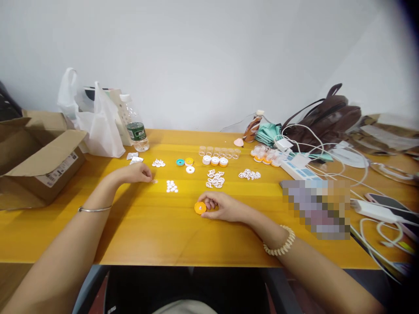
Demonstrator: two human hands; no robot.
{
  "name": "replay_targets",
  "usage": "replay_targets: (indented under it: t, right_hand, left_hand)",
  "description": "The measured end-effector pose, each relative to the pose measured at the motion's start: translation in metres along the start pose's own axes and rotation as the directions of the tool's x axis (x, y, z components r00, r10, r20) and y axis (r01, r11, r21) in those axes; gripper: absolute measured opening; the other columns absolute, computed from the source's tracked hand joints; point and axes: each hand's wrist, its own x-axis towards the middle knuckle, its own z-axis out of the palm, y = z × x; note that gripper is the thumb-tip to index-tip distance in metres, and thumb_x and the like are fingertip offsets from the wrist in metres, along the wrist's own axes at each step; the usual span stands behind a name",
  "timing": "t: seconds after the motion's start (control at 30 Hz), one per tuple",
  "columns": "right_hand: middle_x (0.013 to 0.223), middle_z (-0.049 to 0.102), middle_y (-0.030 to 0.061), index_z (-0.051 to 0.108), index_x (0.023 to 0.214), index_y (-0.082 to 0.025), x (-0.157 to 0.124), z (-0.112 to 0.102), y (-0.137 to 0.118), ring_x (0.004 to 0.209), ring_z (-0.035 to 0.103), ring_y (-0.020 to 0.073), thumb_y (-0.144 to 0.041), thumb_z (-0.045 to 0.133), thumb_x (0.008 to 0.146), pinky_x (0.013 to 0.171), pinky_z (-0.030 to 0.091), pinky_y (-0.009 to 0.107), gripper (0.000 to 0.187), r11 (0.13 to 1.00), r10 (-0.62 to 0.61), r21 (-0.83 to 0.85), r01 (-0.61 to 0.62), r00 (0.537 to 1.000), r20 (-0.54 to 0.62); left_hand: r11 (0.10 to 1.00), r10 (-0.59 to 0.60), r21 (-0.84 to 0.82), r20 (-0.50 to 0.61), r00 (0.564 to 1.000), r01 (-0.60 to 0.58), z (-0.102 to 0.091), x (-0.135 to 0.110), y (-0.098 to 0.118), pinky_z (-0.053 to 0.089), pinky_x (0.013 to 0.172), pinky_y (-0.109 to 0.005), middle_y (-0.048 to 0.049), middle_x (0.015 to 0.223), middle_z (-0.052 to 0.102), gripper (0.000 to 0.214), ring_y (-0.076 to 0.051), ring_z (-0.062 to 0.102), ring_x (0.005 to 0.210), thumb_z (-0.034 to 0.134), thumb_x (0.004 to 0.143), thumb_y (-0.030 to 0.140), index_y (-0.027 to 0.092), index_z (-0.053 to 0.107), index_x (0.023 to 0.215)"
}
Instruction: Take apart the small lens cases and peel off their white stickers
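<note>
Your R hand point(220, 206): gripping orange disc point(200, 211) by edge, thumb + fingers | disc loc: your side of wht cutout pcs point(215, 179), over tbl point(147, 240) | your L hand point(140, 172): fingers curled at sm clear pcs point(155, 181), can't tell if pinching any

Table point(157, 244) before me: box point(42, 161) at left, backpack point(327, 115) right; bottle point(136, 131) behind my left hand point(139, 172), cups point(216, 152) behind my right hand point(222, 207).
</note>
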Motion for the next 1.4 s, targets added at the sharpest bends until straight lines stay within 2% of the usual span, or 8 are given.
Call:
replay_targets:
  t: [0.27,0.47,0.6,0.73,0.97,1.1,1.27,1.4]
  right_hand:
    - [0.071,0.046,-0.0038,0.05,0.096,-0.019,-0.001,-0.002,-0.001,0.063,0.044,0.0091,-0.036,0.063,0.074,0.058,0.038,0.022,0.031,0.991,0.035,0.127,-0.035,0.999,0.007]
    - [0.071,0.045,-0.0048,0.047,0.094,-0.019,-0.001,-0.004,0.0,0.061,0.043,0.0082,-0.039,0.064,0.074,0.056,0.036,0.022,0.033,0.97,0.045,0.24,-0.042,0.999,-0.005]
    - [0.069,0.046,-0.0049,0.047,0.092,-0.019,0.001,-0.004,0.0,0.06,0.041,0.0084,-0.041,0.065,0.073,0.055,0.034,0.022,0.034,0.965,0.072,0.258,-0.058,0.996,-0.044]
    - [0.068,0.048,-0.0048,0.048,0.093,-0.018,0.003,-0.004,0.004,0.061,0.044,0.0088,-0.044,0.065,0.072,0.057,0.035,0.022,0.038,0.947,0.076,0.317,-0.056,0.996,-0.05]
    - [0.066,0.048,-0.0059,0.049,0.092,-0.017,0.004,-0.002,0.006,0.06,0.044,0.0079,-0.046,0.067,0.069,0.058,0.035,0.022,0.041,0.926,0.088,0.375,-0.055,0.994,-0.072]
    - [0.067,0.051,-0.0057,0.044,0.108,-0.019,0.004,0.0,0.007,0.058,0.044,0.0078,-0.047,0.065,0.071,0.056,0.035,0.022,0.051,0.914,0.091,0.403,-0.047,0.992,-0.09]
    - [0.066,0.049,-0.0052,0.047,0.108,-0.018,0.004,-0.002,0.007,0.056,0.041,0.0072,-0.045,0.061,0.076,0.053,0.032,0.021,0.045,0.932,0.082,0.36,-0.033,0.989,-0.119]
    - [0.066,0.046,-0.005,0.051,0.104,-0.018,0.004,-0.006,0.004,0.056,0.039,0.0074,-0.045,0.06,0.076,0.053,0.033,0.022,0.04,0.943,0.075,0.332,-0.016,0.983,-0.167]
  left_hand:
    - [0.999,-0.04,0.025,-0.016,0.999,0.04,-0.004,-0.004,0.003,0.035,0.053,-0.022,-0.0015,0.066,0.06,0.031,-0.015,0.051,0.061,0.052,0.062,0.042,0.015,0.066,0.072]
    - [1.0,0.025,0.023,-0.274,0.961,-0.019,0.002,-0.01,0.031,0.037,0.055,-0.023,-0.0007,0.065,0.06,0.028,-0.015,0.053,0.06,0.049,0.071,0.041,0.015,0.06,0.071]
    - [0.953,0.263,0.005,-0.5,0.825,-0.302,0.027,-0.015,0.072,0.042,0.062,-0.024,-0.003,0.076,0.061,0.023,-0.015,0.056,0.069,0.046,0.081,0.034,0.015,0.058,0.079]
    - [0.714,0.678,0.117,-0.358,0.642,-0.69,0.056,-0.023,0.108,0.043,0.081,-0.028,-0.0072,0.099,0.06,0.024,-0.016,0.056,0.09,0.048,0.085,0.032,0.018,0.058,0.102]
    - [0.571,0.813,0.215,-0.282,0.51,-0.792,0.08,-0.021,0.117,0.041,0.079,-0.027,-0.0065,0.093,0.064,0.021,-0.015,0.057,0.086,0.042,0.091,0.025,0.019,0.062,0.097]
    - [0.645,0.741,0.207,-0.405,0.536,-0.736,0.071,-0.012,0.104,0.042,0.078,-0.027,-0.007,0.09,0.064,0.019,-0.015,0.058,0.085,0.044,0.09,0.024,0.017,0.061,0.094]
    - [0.862,0.463,0.112,-0.573,0.676,-0.495,0.052,0.011,0.073,0.045,0.074,-0.028,-0.0066,0.084,0.062,0.016,-0.017,0.058,0.079,0.049,0.084,0.025,0.015,0.061,0.084]
    - [0.934,0.342,0.11,-0.544,0.766,-0.34,0.047,0.031,0.054,0.044,0.075,-0.029,-0.0069,0.084,0.065,0.016,-0.018,0.059,0.078,0.05,0.081,0.022,0.016,0.064,0.08]
